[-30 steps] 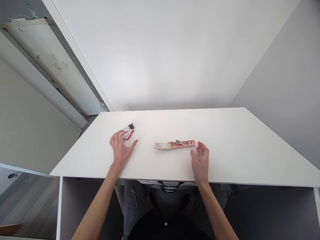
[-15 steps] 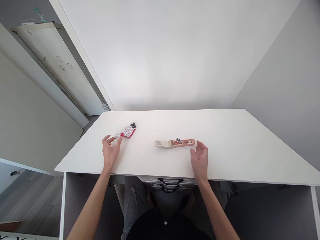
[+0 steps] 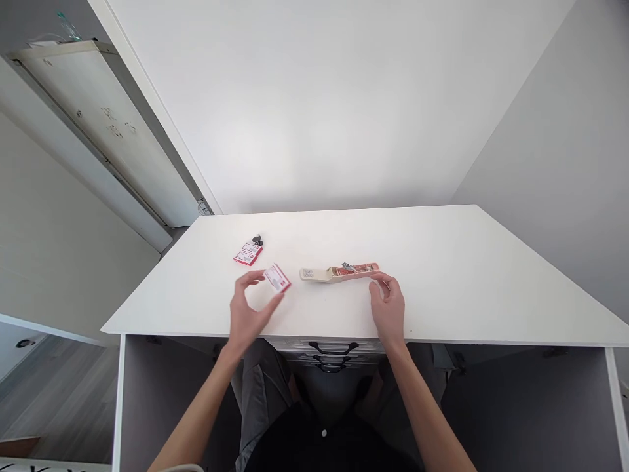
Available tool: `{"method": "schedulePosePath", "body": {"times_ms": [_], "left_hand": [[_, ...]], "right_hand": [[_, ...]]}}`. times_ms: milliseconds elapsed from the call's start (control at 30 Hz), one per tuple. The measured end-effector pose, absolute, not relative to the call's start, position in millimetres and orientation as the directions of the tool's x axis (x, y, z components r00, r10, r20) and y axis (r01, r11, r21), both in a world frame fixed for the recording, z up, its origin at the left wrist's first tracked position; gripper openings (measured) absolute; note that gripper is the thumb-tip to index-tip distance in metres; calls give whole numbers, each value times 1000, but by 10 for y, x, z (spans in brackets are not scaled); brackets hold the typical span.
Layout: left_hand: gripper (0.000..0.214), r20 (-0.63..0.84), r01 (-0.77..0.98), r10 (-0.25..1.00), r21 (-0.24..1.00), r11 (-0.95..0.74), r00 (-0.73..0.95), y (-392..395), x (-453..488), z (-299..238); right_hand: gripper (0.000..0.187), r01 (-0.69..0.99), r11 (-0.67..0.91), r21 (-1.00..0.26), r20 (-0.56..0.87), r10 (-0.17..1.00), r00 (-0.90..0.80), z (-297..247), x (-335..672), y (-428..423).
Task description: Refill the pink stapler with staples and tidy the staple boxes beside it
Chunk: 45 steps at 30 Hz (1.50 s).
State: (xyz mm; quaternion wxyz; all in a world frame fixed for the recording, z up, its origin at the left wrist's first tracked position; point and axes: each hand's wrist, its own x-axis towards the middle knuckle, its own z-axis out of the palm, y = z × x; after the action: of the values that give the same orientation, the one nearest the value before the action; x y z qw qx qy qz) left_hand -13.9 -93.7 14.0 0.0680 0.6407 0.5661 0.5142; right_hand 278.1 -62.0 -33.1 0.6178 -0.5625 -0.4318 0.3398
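on the smooth white table [image 3: 442, 262], left hand [image 3: 250, 311] pinches one flat red-white packet [image 3: 278, 278]; a second packet [image 3: 247, 253] lies beyond. right hand [image 3: 389, 307], loosely open, rests just beside one long beige-pink case [image 3: 334, 273].

White table [image 3: 442, 275], red packet [image 3: 247, 254], perhaps opened case [image 3: 339, 273]

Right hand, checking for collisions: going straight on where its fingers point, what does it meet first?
Probably the pink end of the long case, just beyond the right hand; contact unclear. The left hand holds a packet.
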Motion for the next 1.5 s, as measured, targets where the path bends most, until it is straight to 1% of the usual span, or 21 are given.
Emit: {"method": "schedulePosePath", "body": {"times_ms": [67,133,200,267,367,433,500,567,667,767,833,933,1033,1133,1233,1367,1500], "left_hand": [[61,601,721,798,574,-388,-48,-1015,35,92],[62,613,737,788,512,-441,46,-1044,200,46],[63,624,736,774,473,-484,108,-1027,349,2],[65,633,732,761,449,-513,145,-982,478,-32],[65,640,724,747,427,-541,181,-907,628,-59],[65,636,704,742,427,-567,211,-871,689,-59],[69,622,648,740,457,-609,257,-848,710,-47],[73,602,578,747,515,-634,282,-834,690,-21],[73,528,524,798,610,-595,290,-827,604,37],[60,367,524,859,683,-509,357,-835,513,91],[48,289,534,884,712,-455,367,-846,476,106],[42,254,526,929,770,-362,269,-860,458,95],[42,207,459,966,851,-254,152,-862,459,79],[43,157,365,981,912,-190,117,-861,464,83],[43,138,320,982,932,-172,126,-866,465,93],[40,139,345,980,921,-181,141,-873,457,86],[42,114,379,979,909,-173,171,-869,455,73]], "right_hand": [[20,147,118,-982,168,901,399,-300,2786,-633],[21,164,96,-982,149,924,352,-260,2787,-647],[26,143,93,-985,123,969,216,-210,2784,-663],[31,139,117,-983,121,992,22,-156,2777,-681],[39,190,167,-968,122,966,-228,-100,2766,-702],[41,224,191,-956,120,947,-297,-94,2765,-704],[42,229,193,-954,117,944,-309,-109,2773,-696],[43,226,193,-955,113,939,-324,-125,2787,-685],[44,241,215,-946,111,918,-381,-124,2812,-678],[42,231,233,-945,110,889,-445,-100,2824,-689],[41,218,227,-949,108,886,-450,-92,2818,-699],[37,168,188,-968,117,926,-360,-103,2794,-710],[33,124,157,-980,118,954,-275,-121,2779,-713],[31,156,175,-972,124,949,-291,-119,2782,-712],[28,175,221,-959,154,931,-331,-91,2788,-708],[27,171,253,-952,173,909,-378,-42,2797,-708],[28,178,235,-956,144,899,-414,-27,2810,-711]]}}
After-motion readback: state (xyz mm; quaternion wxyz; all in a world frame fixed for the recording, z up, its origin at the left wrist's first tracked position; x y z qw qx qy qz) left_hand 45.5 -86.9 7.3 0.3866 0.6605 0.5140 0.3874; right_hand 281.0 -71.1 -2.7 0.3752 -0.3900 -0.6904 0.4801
